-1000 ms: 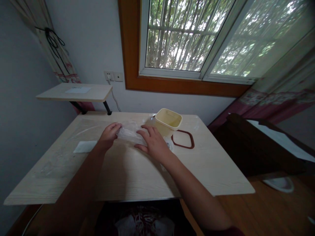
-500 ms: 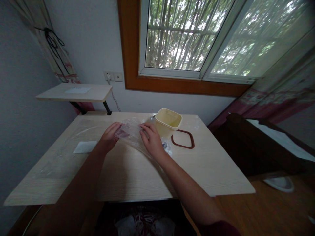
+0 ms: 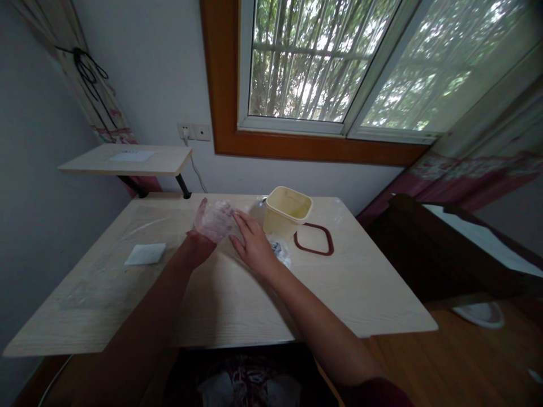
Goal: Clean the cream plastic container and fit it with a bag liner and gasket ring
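Note:
A crumpled clear plastic film (image 3: 216, 220) is bunched against my left hand (image 3: 202, 237), whose fingers point up and away from me. My right hand (image 3: 253, 244) lies flat and open on the table, its fingertips at the film's edge. Just beyond it stands a cream plastic tub (image 3: 286, 212) with no lid. To the tub's right, a dark red rubber seal ring (image 3: 314, 239) lies flat. A scrap of clear plastic with a blue mark (image 3: 280, 251) rests by my right wrist.
The pale wood table (image 3: 229, 305) holds a white paper square (image 3: 145, 254) at left. A wall shelf (image 3: 127, 161) stands behind it, under a wall socket (image 3: 190, 131). Dark furniture (image 3: 403, 254) stands to the right, beyond the table's edge.
The plastic film is bunched tighter and lifted onto my left hand, which has turned upright. My right hand has moved back from the film and lies flatter on the table.

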A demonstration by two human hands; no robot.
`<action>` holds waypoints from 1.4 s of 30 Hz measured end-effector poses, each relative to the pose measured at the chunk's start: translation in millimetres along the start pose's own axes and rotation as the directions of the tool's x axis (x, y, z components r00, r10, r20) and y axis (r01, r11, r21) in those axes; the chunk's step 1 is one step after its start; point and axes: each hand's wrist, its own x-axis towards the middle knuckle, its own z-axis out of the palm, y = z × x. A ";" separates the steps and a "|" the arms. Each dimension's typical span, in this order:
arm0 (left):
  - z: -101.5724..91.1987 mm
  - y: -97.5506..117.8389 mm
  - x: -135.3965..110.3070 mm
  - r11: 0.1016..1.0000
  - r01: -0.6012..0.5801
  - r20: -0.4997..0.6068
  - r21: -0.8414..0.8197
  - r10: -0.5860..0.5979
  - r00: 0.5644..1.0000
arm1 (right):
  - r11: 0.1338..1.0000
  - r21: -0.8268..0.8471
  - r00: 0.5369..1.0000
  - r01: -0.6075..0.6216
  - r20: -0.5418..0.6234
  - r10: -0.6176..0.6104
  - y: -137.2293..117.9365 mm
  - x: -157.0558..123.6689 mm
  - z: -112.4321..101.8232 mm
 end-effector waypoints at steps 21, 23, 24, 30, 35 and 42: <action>7.2 -14.4 34.1 0.906 -0.101 -0.336 -0.410 -0.047 0.941 | 0.922 -0.381 0.880 -0.074 0.410 0.240 -0.7 -10.9 -2.1; 5.9 -8.0 36.6 0.885 -0.107 -0.331 -0.453 -0.056 0.942 | 0.909 -0.417 0.883 -0.020 0.419 0.212 -2.9 -9.6 -5.8; 4.3 -4.8 38.1 0.877 -0.107 -0.330 -0.469 -0.062 0.942 | 0.905 -0.426 0.887 -0.002 0.417 0.199 -3.9 -8.9 -7.7; -7.7 6.3 41.7 0.890 -0.080 -0.370 -0.449 -0.104 0.923 | 0.882 -0.471 0.879 0.035 0.435 0.197 -7.0 -6.6 -12.1; -7.2 5.4 36.8 0.900 -0.007 -0.311 -0.437 -0.143 0.940 | 0.865 -0.501 0.879 0.026 0.423 0.219 -7.0 -7.4 -8.7; -2.7 6.0 37.6 0.921 -0.018 -0.339 -0.389 -0.125 0.933 | 0.870 -0.493 0.906 0.001 0.369 0.208 -4.5 -10.4 -3.0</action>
